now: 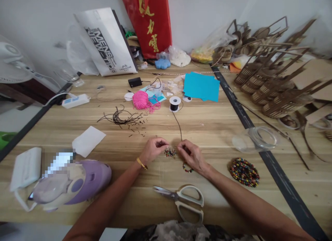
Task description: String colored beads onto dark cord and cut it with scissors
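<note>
My left hand (155,149), with a gold bracelet (141,163) at the wrist, pinches with thumb and forefinger at the left of a small pile of multicoloured beads (170,152). What is between those fingertips is too small to make out. On the pile's right, my right hand (191,154) is closed on a thin black cord (177,122), which runs up to a white spool (175,103). A short strand of beads (187,167) lies under the right hand, partly hidden by it. Scissors (178,196) with white handles lie in front of me, blades to the left.
Coiled strings of beads (244,172) and a clear plastic jar (255,139) are at the right. Black cords (120,116) and pink yarn (140,100) lie beyond my hands. A purple-white appliance (89,180) stands left, woven baskets (275,92) far right.
</note>
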`<state>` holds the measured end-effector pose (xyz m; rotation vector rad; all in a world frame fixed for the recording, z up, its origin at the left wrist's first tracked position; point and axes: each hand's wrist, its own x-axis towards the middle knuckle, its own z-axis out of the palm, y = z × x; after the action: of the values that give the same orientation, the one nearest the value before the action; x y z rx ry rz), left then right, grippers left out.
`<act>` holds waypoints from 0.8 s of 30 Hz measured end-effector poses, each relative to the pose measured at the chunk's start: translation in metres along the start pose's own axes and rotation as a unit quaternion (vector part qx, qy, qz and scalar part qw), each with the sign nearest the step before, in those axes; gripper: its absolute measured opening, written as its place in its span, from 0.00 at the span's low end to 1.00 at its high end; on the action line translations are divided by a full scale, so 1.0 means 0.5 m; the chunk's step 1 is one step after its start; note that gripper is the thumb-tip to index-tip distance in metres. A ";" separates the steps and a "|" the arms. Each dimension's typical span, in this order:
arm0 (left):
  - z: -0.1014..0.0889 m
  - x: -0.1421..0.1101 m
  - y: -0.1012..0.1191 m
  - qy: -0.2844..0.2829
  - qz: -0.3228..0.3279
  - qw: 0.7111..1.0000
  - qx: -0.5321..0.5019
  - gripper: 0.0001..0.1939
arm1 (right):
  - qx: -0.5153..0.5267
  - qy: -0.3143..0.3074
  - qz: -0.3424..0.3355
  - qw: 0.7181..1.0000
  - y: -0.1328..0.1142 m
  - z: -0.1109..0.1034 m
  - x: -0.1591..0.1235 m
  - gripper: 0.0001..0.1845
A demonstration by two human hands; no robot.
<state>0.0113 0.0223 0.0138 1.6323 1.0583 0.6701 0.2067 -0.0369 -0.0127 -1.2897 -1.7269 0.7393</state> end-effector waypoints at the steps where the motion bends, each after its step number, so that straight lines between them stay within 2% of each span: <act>1: 0.000 -0.005 -0.001 0.000 -0.011 1.000 -0.028 0.07 | -0.005 0.002 -0.012 1.000 -0.003 0.000 0.000 0.09; 4: 0.003 -0.015 -0.005 0.015 -0.034 0.996 -0.086 0.09 | -0.014 0.006 -0.041 0.999 -0.008 0.001 0.000 0.08; 9: 0.004 -0.017 -0.011 0.034 -0.051 0.990 -0.124 0.10 | -0.021 -0.002 -0.081 0.996 -0.009 0.008 0.005 0.07; 24: 0.003 -0.020 -0.015 -0.016 -0.053 0.990 -0.133 0.13 | -0.046 -0.026 -0.126 0.991 -0.018 0.005 0.012 0.06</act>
<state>0.0057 0.0133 0.0071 1.3430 0.9810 0.6812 0.1998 -0.0339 -0.0049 -1.0923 -1.9422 0.5577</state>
